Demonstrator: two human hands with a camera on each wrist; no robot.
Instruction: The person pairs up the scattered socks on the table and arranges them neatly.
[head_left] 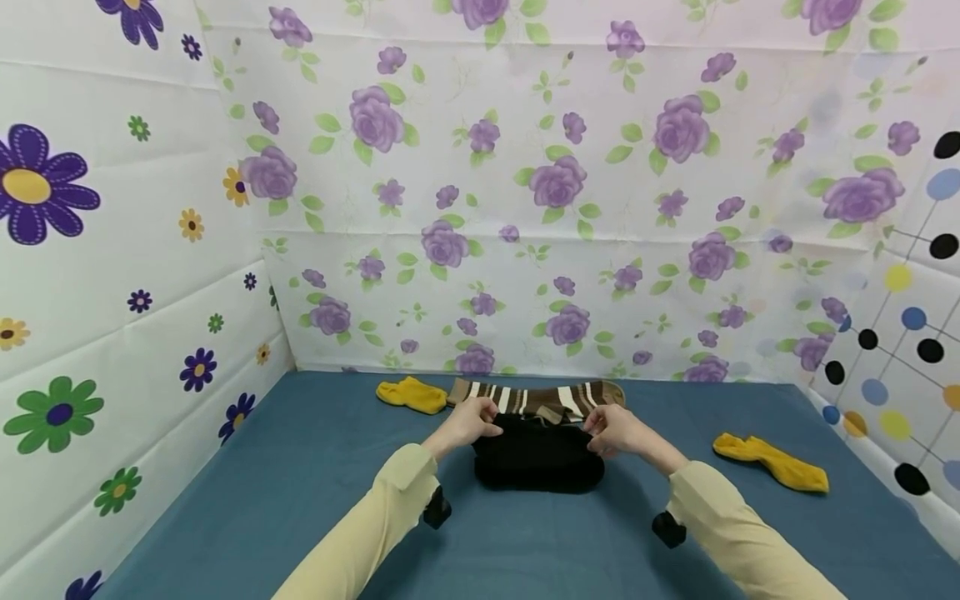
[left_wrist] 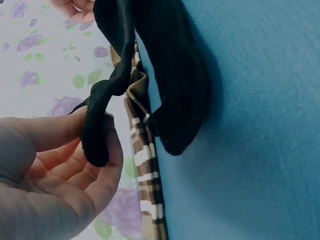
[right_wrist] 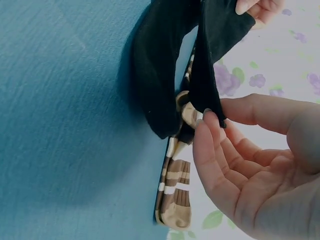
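A black sock (head_left: 536, 427) is stretched sideways between both hands, raised off the blue cloth. My left hand (head_left: 467, 423) pinches one end between thumb and fingers; in the left wrist view that end (left_wrist: 95, 135) hangs rounded over the fingers. At the other end, my right hand (head_left: 618, 430) pinches a thin edge, clearer in the right wrist view (right_wrist: 212, 85). Just below, another black sock-shaped piece (head_left: 540, 473) lies on the cloth, nearer the body. Whether the two black pieces join, I cannot tell. Brown, white-striped socks (head_left: 513, 396) lie right behind the hands.
One yellow sock (head_left: 411, 395) lies at the back left, beside the striped ones. Another yellow sock (head_left: 772, 463) rests on the right. Blue cloth (head_left: 300, 500) covers the table, and a flowered sheet (head_left: 510, 283) hangs behind its back edge.
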